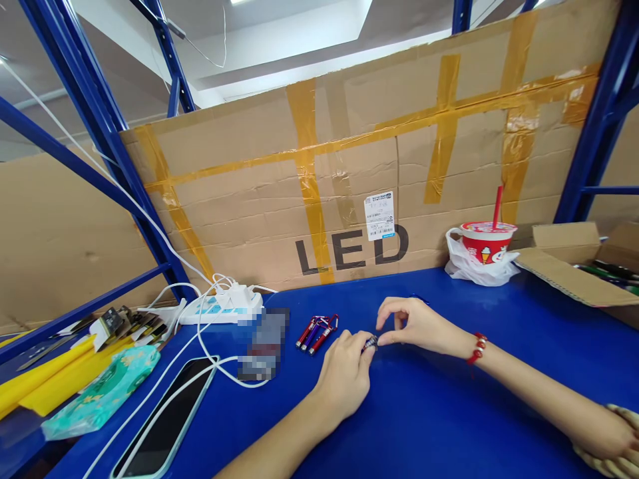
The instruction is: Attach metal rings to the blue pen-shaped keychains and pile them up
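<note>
Over the blue tabletop, my left hand [344, 372] is closed round a small dark cylinder [370, 342] with a silvery end, and most of it is hidden by the fingers. My right hand [407, 321] comes in from the right, with a red bracelet at the wrist. Its thumb and index finger are bent into a pinch at the end of the cylinder; whatever is between them is too small to make out. To the left of my hands lie several small penlights [317, 334], red and blue, with carabiner clips.
A phone [167, 419] lies at front left under white cables. Behind it are a power strip [224, 309] and a pixelated item [264, 344]. Tissues [107, 386] lie far left. A red cup [486, 243] and an open carton [574, 276] stand right. Cardboard [239, 213] backs the table.
</note>
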A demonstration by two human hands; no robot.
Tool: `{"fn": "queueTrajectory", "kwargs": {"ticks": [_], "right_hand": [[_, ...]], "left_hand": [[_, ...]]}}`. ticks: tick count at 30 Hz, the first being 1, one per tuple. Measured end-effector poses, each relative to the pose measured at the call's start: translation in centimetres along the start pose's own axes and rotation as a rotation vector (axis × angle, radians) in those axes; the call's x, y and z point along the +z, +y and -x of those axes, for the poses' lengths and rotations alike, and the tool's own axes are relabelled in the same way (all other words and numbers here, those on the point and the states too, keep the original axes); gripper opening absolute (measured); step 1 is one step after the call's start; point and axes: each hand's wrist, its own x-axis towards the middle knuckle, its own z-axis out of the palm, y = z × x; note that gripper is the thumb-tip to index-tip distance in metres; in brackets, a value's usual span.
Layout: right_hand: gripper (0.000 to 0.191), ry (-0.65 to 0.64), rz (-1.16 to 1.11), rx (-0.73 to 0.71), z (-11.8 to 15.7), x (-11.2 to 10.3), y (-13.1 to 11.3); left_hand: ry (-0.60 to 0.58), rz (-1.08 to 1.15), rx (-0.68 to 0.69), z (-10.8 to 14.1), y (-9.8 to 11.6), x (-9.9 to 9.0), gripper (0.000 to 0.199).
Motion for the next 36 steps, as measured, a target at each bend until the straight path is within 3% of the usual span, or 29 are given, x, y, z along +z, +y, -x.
{"fn": "queueTrajectory", "kwargs": {"ticks": [15, 21, 36], "right_hand": [[0.036, 0.122, 0.144, -0.053, 0.09, -0.27, 0.27], [0.034, 0.094, 0.048, -0.150, 0.10, -0.02, 0.05], [0.033, 0.068, 0.076, -0.167, 0.26, 0.37, -0.01]], "left_hand": [[0.028, -0.006, -0.044, -0.02, 0.11, -0.05, 0.023], [0.032, -0.003, -0.047, -0.13, 0.03, 0.08, 0.024], [0.011, 0.025, -0.058, -0.07, -0.08, 0.12, 0.022]]}}
